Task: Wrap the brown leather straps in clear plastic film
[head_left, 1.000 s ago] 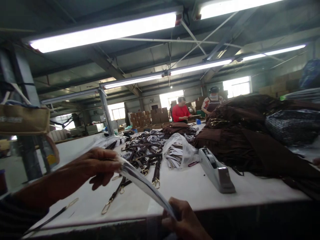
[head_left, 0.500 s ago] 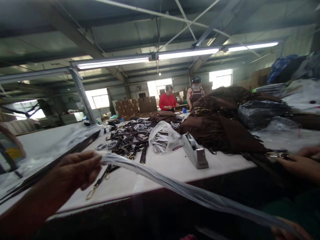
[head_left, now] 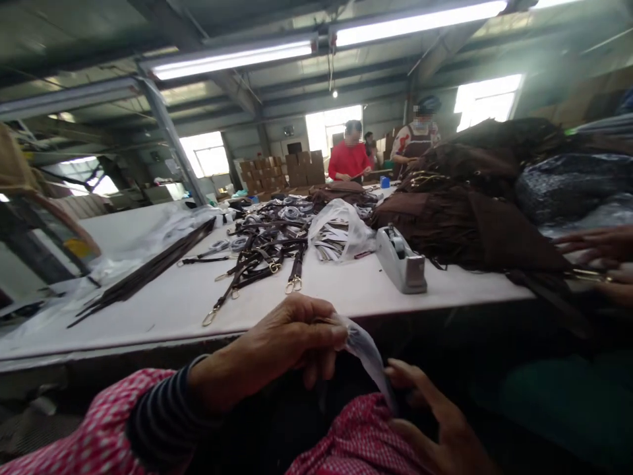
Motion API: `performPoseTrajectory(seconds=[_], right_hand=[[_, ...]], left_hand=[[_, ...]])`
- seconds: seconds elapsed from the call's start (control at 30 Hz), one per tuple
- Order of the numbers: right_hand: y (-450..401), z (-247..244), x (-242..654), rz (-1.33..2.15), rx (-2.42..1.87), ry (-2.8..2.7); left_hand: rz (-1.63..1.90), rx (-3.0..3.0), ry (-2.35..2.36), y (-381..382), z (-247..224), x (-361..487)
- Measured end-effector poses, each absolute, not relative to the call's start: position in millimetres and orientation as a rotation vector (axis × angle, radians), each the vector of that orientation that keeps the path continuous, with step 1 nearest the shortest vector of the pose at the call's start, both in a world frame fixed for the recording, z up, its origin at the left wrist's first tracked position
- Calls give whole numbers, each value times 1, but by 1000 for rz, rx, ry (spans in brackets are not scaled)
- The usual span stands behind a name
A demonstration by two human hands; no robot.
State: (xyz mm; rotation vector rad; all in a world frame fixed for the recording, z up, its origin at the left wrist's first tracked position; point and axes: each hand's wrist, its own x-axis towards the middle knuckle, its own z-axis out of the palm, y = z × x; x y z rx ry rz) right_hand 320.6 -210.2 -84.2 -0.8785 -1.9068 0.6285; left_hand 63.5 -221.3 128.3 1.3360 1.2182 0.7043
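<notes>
My left hand is closed in a pinch on one end of a long strip wrapped in clear, whitish plastic. From there the plastic-wrapped strip bends down toward my right hand. The right hand's thumb and fingers are apart, and the strip passes close to the fingertips; whether they touch it I cannot tell. The strip's lower end is hidden. Both hands are in front of the table edge, above my red checked clothing.
On the white table lie dark straps with metal clips, a clear bag of strips, a tape dispenser and a brown pile of bags. Another person's hand is at the right. Two people stand farther back.
My left hand has moved right and down toward my body, and my right hand has come in from the lower right. The strip, stretched out before, now hangs bent between them. The view has tilted down.
</notes>
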Motion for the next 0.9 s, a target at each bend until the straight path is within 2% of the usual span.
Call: performPoseTrajectory(seconds=[0.13, 0.27, 0.43, 0.6, 0.77, 0.9], right_hand=[[-195, -57, 275, 496, -715, -1874], [-188, -63, 260, 286, -744, -1866], [-178, -66, 263, 177, -666, -1982], [-161, -45, 270, -116, -557, -2028], [-152, -30, 276, -133, -440, -2105], [-143, -21, 290, -315, -436, -2070]], left_hand=[[676, 1316, 1240, -218, 121, 68], [664, 1226, 1288, -215, 116, 61], [643, 1194, 1344, -212, 102, 62], [568, 1168, 1383, -209, 97, 66], [613, 1181, 1332, -212, 95, 69], [583, 1195, 1330, -221, 94, 58]])
